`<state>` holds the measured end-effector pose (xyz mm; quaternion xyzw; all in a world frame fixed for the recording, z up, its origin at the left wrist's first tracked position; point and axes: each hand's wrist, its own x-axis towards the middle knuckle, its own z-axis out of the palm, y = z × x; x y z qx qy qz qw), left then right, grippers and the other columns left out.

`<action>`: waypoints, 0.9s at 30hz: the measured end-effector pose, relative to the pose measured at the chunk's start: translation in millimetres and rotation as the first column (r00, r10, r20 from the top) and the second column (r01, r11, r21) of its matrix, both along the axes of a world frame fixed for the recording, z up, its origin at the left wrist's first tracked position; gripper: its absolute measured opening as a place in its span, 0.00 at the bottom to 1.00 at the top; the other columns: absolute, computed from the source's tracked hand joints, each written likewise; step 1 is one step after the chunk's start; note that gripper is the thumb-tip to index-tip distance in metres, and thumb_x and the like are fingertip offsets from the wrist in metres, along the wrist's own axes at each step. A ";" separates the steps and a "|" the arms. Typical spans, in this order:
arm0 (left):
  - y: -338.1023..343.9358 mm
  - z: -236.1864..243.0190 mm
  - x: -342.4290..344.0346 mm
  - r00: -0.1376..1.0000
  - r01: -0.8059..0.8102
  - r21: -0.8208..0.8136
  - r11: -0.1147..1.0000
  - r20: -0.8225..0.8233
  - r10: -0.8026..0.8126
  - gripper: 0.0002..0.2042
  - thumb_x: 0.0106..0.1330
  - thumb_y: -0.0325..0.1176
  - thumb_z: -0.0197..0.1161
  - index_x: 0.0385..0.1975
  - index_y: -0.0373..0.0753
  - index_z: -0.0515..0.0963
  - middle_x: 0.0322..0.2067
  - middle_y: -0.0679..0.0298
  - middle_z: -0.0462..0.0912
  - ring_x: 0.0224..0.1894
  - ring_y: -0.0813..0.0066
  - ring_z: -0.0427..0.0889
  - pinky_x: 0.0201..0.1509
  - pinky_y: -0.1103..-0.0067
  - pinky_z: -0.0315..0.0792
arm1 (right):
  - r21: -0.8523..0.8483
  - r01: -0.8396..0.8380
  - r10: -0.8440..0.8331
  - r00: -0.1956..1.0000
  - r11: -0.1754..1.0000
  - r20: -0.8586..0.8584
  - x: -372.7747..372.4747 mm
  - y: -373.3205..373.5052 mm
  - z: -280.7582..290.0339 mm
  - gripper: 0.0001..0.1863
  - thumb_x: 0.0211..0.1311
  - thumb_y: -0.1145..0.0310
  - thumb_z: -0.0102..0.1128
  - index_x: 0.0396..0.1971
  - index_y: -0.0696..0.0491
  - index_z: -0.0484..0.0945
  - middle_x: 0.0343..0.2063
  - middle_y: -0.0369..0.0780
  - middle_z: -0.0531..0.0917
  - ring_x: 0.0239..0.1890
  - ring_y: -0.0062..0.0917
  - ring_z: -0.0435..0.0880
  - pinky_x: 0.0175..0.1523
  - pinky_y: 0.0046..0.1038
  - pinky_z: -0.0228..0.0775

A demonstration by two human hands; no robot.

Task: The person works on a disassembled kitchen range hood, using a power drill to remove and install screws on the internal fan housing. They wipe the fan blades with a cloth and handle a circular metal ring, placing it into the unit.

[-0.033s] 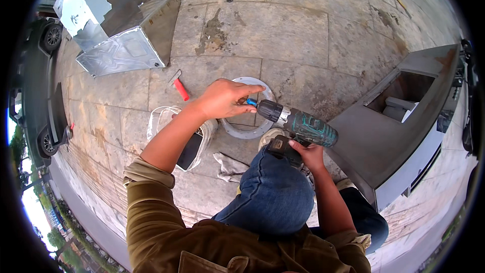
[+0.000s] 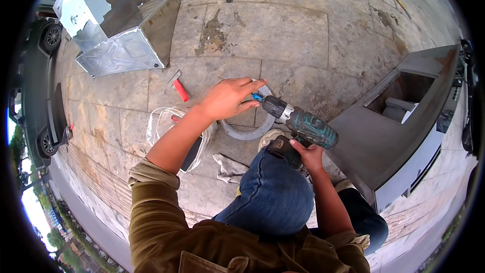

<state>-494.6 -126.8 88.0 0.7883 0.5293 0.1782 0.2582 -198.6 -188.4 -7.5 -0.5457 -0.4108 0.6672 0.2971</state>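
Left hand (image 2: 230, 100): thumb and forefinger spread around a small blue bit piece (image 2: 257, 97) at the drill's nose; whether the fingertips pinch it or merely flank it cannot be told at this size.

Right hand (image 2: 309, 155): closed on the lower grip of a teal-and-black cordless drill (image 2: 314, 127), fingers largely hidden. Drill held in front of the body, black chuck (image 2: 274, 106) toward the left hand, battery end just beside a blue denim knee (image 2: 278, 192).

Beneath: flat grey ring with small holes (image 2: 245, 135), on stone paving (image 2: 298, 30).

Left: red-handled scraper (image 2: 180, 90), farther off; white bag (image 2: 208, 139) with a black flat item (image 2: 191, 154), nearer. Near, between bag and knee: crumpled grey cloth (image 2: 231, 168).

Far left: open sheet-metal box (image 2: 118, 53). Right: grey metal cabinet (image 2: 371, 146).

Risks, as judged: a trigger pressed early could spin the chuck against the left fingertips; a poorly seated bit piece could drop onto the ring or paving.
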 end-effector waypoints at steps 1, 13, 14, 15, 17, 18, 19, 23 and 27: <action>-0.7 -9.4 13.7 0.996 -0.060 0.200 0.978 -0.056 0.072 0.26 0.50 0.37 0.69 0.50 0.41 0.73 0.39 0.57 0.78 0.38 0.61 0.78 0.40 0.72 0.72 | 0.041 0.071 -0.072 0.997 0.997 0.022 -5.9 -1.5 -1.8 0.22 0.49 0.72 0.69 0.45 0.61 0.74 0.40 0.42 0.81 0.42 0.26 0.78 0.53 0.25 0.66; -15.3 -118.5 110.3 -0.054 -0.247 -0.727 0.641 0.671 0.740 0.13 0.58 0.30 0.65 0.40 0.31 0.76 0.35 0.60 0.82 0.38 0.72 0.80 0.44 0.78 0.74 | 0.489 -0.443 0.289 0.887 0.751 0.360 -50.8 46.4 46.5 0.35 0.47 0.82 0.58 0.60 0.59 0.62 0.58 0.48 0.68 0.62 0.38 0.65 0.63 0.34 0.57; -1.2 -111.8 98.9 -0.047 -0.345 -0.689 0.637 0.691 0.721 0.11 0.57 0.30 0.66 0.36 0.31 0.76 0.34 0.60 0.81 0.33 0.74 0.80 0.39 0.79 0.74 | 0.440 -0.418 0.272 0.894 0.795 0.356 -43.3 37.3 44.2 0.34 0.48 0.83 0.57 0.60 0.59 0.62 0.58 0.48 0.69 0.61 0.37 0.67 0.62 0.34 0.59; 10.7 -114.9 82.7 -0.034 -0.411 -0.654 0.635 0.707 0.707 0.11 0.56 0.29 0.66 0.35 0.31 0.76 0.31 0.62 0.80 0.30 0.75 0.79 0.36 0.79 0.73 | 0.386 -0.394 0.262 0.899 0.834 0.351 -28.6 24.0 42.0 0.33 0.48 0.83 0.57 0.59 0.59 0.63 0.57 0.48 0.70 0.60 0.36 0.69 0.61 0.34 0.60; 36.3 -128.2 38.5 0.104 -0.579 -0.603 0.549 0.613 0.783 0.08 0.55 0.28 0.66 0.30 0.31 0.76 0.28 0.63 0.79 0.28 0.77 0.78 0.33 0.80 0.72 | 0.274 -0.359 0.258 0.903 0.892 0.343 11.1 1.2 36.1 0.32 0.49 0.84 0.55 0.59 0.59 0.64 0.55 0.47 0.72 0.56 0.34 0.73 0.58 0.34 0.64; 53.6 -131.7 13.8 0.099 -0.651 -0.503 0.568 0.686 0.721 0.07 0.54 0.28 0.66 0.28 0.31 0.77 0.26 0.63 0.80 0.26 0.77 0.78 0.32 0.80 0.72 | 0.207 -0.346 0.264 0.903 0.915 0.339 35.6 -12.2 32.4 0.31 0.49 0.84 0.54 0.58 0.59 0.64 0.53 0.47 0.74 0.53 0.33 0.76 0.57 0.33 0.66; 71.7 -128.8 -9.8 0.082 -0.694 -0.484 0.533 0.683 0.726 0.05 0.55 0.26 0.63 0.26 0.32 0.75 0.23 0.66 0.78 0.24 0.80 0.74 0.30 0.81 0.68 | 0.152 -0.327 0.258 0.899 0.933 0.354 59.1 -25.5 31.1 0.31 0.49 0.84 0.53 0.58 0.59 0.64 0.52 0.47 0.74 0.50 0.32 0.77 0.55 0.32 0.68; 130.6 -156.6 -115.3 0.161 -0.861 -0.343 0.376 0.517 0.841 0.08 0.50 0.31 0.65 0.22 0.30 0.79 0.18 0.62 0.80 0.20 0.77 0.78 0.28 0.79 0.70 | 0.010 -0.224 0.190 0.846 0.974 0.498 131.2 -66.0 19.6 0.25 0.48 0.82 0.53 0.51 0.60 0.69 0.43 0.47 0.80 0.40 0.31 0.83 0.46 0.28 0.73; 180.7 -163.1 -148.8 0.175 -0.875 -0.314 0.369 0.505 0.845 0.09 0.51 0.25 0.65 0.30 0.30 0.73 0.22 0.63 0.78 0.20 0.77 0.76 0.26 0.81 0.71 | -0.069 -0.092 0.115 0.752 0.993 0.649 182.7 -112.0 -10.2 0.25 0.47 0.81 0.52 0.51 0.60 0.69 0.41 0.46 0.81 0.37 0.31 0.83 0.42 0.28 0.74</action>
